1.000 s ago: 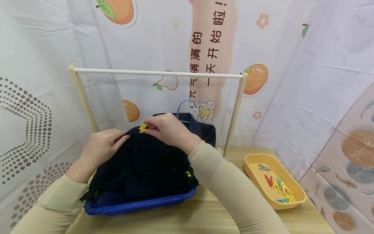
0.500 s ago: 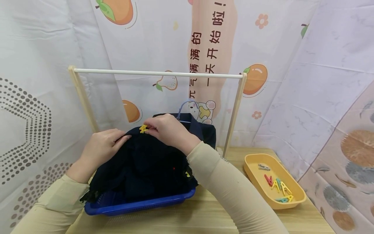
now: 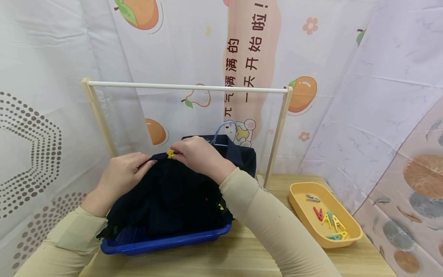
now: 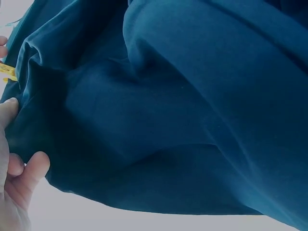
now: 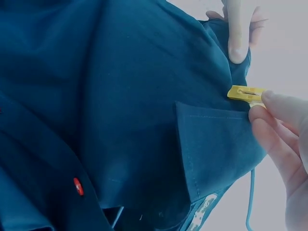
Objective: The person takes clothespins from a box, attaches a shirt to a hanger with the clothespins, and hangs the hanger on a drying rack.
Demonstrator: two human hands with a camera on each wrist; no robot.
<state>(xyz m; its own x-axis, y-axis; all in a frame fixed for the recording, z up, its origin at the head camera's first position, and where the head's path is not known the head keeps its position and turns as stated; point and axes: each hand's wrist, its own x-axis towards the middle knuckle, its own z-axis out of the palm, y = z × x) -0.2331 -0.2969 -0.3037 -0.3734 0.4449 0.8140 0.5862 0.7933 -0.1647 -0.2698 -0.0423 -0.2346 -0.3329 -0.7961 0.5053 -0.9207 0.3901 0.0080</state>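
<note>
A dark navy collared garment (image 3: 180, 192) lies heaped over a blue basket (image 3: 166, 243), a blue hanger (image 3: 216, 132) showing its hook at the neck. My right hand (image 3: 199, 156) pinches a yellow clothespin (image 5: 245, 93), whose jaws are at the garment's upper edge near the collar. To its left, my left hand (image 3: 124, 173) holds that same edge between thumb and fingers. In the left wrist view the cloth fills most of the picture, with the left fingers (image 4: 36, 166) at its border. Red buttons (image 5: 78, 186) show in the right wrist view.
Behind the garment stands a rack with a white rod (image 3: 187, 87) and wooden posts (image 3: 278, 134). An orange tray (image 3: 295, 188) with several clothespins (image 3: 332, 221) is on the wooden table (image 3: 256, 254) at the right. Printed curtains hang behind and at both sides.
The right hand and clothespin have shifted slightly down, and the clothespin now sits over the garment's edge. The hanger hook has tilted a little to the right. My left hand stays nearly in place.
</note>
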